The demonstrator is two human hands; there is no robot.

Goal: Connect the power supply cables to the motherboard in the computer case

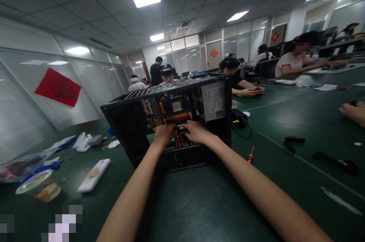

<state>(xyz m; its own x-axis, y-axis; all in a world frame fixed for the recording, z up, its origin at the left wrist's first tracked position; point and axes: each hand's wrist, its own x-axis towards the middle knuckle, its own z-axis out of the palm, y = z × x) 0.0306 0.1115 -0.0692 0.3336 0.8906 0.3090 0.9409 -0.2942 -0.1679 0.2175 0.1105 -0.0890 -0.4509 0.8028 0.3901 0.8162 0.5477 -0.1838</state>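
Note:
A black computer case [194, 158] lies on the green table with its open side facing me. Inside it show a motherboard [155, 114], a silver processor area [176, 106], and a power supply [213, 101] with a white label. Both my hands reach into the lower middle of the case. My left hand [164, 135] has its fingers curled at the board's lower edge. Opposite it, my right hand [196, 132] is bent inward with its fingertips close to red and yellow wires [181, 139]. Whatever the fingertips grip is too small and dark to make out.
On the left are a white phone [94, 175], a plastic tub [40, 187] and plastic bags [25, 164]. An orange screwdriver [250, 157], a black cable [242, 120] and black brackets [336, 160] lie to the right. Other people sit across and beside the table.

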